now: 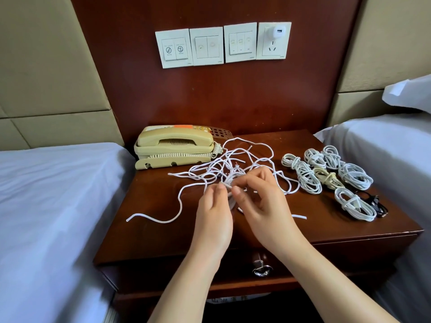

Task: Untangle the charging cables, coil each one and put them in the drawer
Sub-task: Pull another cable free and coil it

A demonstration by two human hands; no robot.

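A tangle of white charging cables (224, 164) lies spread over the middle of the dark wooden nightstand (163, 231). My left hand (215, 206) and my right hand (258, 197) meet over the tangle's near side, each pinching a white strand at the knot between them. Several coiled white cables (307, 176) lie in a group at the right of the nightstand, with one cream coil (327, 178) and a black cable (377, 205) among them. The drawer front with its metal handle (261, 268) sits below the top, between my forearms, and looks closed.
A cream telephone (175, 148) stands at the nightstand's back left. Beds with white sheets (46, 206) flank the nightstand on both sides. Wall switches and a socket with a white charger (277, 32) are on the wooden panel behind.
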